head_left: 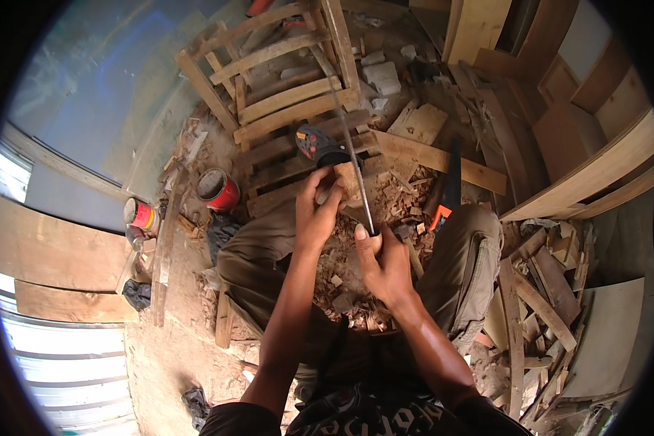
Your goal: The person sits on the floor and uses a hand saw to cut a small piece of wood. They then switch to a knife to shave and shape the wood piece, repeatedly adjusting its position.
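Observation:
My left hand [318, 207] is closed around a small pale wood block [349, 184], just in front of a dark patterned shoe [320, 144]. Gripped in my right hand [386, 265] is the handle of a long tool with a narrow metal blade [354, 156], the thumb pressed along its near end. The blade points up and away to the left, passing close by the block; whether they touch I cannot tell. Seen nearly edge-on, the tool does not show its exact kind.
Wood chips [360, 298] cover the ground between my knees. Beyond my hands stands a slatted wooden frame [291, 109]. A handsaw [449, 192] with an orange-and-black handle lies by my right knee. Red cans [229, 195] are at left, scrap wood [541, 283] at right.

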The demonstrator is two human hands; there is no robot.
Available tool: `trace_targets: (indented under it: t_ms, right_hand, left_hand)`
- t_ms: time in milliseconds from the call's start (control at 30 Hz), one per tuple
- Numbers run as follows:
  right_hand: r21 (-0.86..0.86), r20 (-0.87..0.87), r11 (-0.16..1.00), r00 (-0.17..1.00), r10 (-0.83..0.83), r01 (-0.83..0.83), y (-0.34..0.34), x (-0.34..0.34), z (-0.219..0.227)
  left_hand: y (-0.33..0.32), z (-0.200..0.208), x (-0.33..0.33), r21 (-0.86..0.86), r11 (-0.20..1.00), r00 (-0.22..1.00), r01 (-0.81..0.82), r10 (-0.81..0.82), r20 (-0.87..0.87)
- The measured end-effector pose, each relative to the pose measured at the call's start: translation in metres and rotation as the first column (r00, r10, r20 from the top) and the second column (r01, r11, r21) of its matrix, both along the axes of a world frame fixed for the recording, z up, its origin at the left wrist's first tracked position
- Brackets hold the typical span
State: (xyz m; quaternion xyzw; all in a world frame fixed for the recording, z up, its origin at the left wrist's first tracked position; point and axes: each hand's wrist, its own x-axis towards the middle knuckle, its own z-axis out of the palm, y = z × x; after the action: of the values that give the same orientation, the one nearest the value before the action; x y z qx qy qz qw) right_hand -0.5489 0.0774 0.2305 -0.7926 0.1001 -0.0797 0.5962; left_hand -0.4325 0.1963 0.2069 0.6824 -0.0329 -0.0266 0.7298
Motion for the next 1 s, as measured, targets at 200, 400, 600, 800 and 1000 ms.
trace_targets:
  t_ms: [200, 400, 600, 800, 1000]
  right_hand:
    - [-0.032, 0.011, 0.998, 0.999, -0.050, 0.051, -0.002, 0.006, -0.006]
    - [0.058, 0.133, 0.998, 0.990, -0.039, 0.032, -0.004, 0.000, 0.030]
    - [-0.088, 0.024, 0.996, 0.999, -0.032, 0.034, -0.003, 0.008, 0.001]
    - [0.242, -0.061, 0.969, 0.996, 0.059, -0.043, -0.007, 0.017, -0.023]
    - [0.025, -0.027, 0.999, 0.999, 0.033, -0.032, -0.016, 0.018, -0.003]
  left_hand:
    - [-0.005, -0.008, 0.002, -0.088, 0.996, 0.999, -0.027, 0.025, -0.023]
    - [-0.012, 0.005, -0.004, -0.095, 0.992, 0.990, -0.078, 0.067, -0.121]
    - [-0.005, -0.024, 0.006, -0.136, 0.990, 0.997, -0.039, 0.047, 0.057]
    - [-0.014, -0.008, 0.000, -0.226, 0.973, 0.998, -0.052, 0.043, -0.045]
    - [-0.015, 0.008, 0.000, -0.192, 0.979, 0.993, -0.068, 0.049, -0.104]
